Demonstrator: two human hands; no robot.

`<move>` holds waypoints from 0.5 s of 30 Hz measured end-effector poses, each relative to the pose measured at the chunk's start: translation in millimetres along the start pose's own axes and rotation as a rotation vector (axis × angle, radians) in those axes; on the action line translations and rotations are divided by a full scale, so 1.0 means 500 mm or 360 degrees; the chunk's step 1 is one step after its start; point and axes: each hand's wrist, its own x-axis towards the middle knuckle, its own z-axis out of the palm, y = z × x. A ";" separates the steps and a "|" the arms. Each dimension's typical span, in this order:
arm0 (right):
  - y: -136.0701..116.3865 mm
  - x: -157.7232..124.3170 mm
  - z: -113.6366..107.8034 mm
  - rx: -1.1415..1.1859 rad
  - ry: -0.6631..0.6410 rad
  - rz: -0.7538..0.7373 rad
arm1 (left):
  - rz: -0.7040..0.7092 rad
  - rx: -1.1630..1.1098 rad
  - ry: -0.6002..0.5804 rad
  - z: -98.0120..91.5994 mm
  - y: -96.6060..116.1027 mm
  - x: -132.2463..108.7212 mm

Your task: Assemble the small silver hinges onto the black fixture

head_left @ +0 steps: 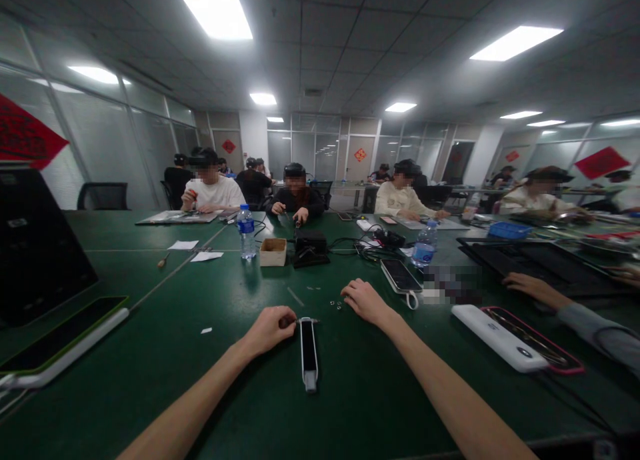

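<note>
A slim white device with a dark face lies lengthwise on the green table. At its top left, my left hand has its fingers curled and pinched at the end of a thin rod that crosses the device's top. What exactly the fingertips hold is too small to tell. My right hand rests palm down to the right, fingers bent but apart, beside several tiny metal pieces. Nothing shows in its grip.
Beyond the hands stand a small cardboard box, a black device and water bottles. A phone and a white power bank lie right. Another person's hand touches a black panel. People sit opposite.
</note>
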 end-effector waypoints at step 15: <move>0.031 0.001 0.020 -0.0110 -0.0028 0.0117 | 0.0014 0.0136 0.0079 0.012 0.009 0.001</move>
